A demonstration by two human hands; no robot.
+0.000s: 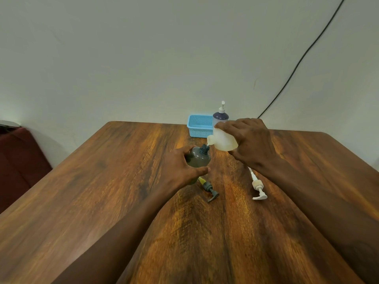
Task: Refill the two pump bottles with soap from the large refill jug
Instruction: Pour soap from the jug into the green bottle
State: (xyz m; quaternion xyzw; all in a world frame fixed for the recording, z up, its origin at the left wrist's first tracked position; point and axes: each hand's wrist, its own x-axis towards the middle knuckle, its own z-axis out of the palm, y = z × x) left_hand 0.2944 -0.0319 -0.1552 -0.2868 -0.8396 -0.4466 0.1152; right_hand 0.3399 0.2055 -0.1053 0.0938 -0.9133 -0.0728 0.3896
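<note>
My left hand (180,169) is curled round the smoky grey bottle (198,157), thumb on its near side and fingers on the far side. The bottle is rounded, translucent plastic with a dark threaded neck and no pump, and it stands near the middle of the glossy wood-grain surface (123,181). My right hand (252,140) grips a milky, soft-looking plastic bottle (222,141) from above and tips it so that its open mouth sits at the grey bottle's neck. I cannot tell whether soap is running.

Just beside my left hand lies a dark pump head (209,188) with a yellowish collar. A white pump head (257,185) with its thin tube lies under my right wrist. At the far edge a pale blue perforated basket (200,126) sits beside an upright purple bottle (220,115) with a white pump.
</note>
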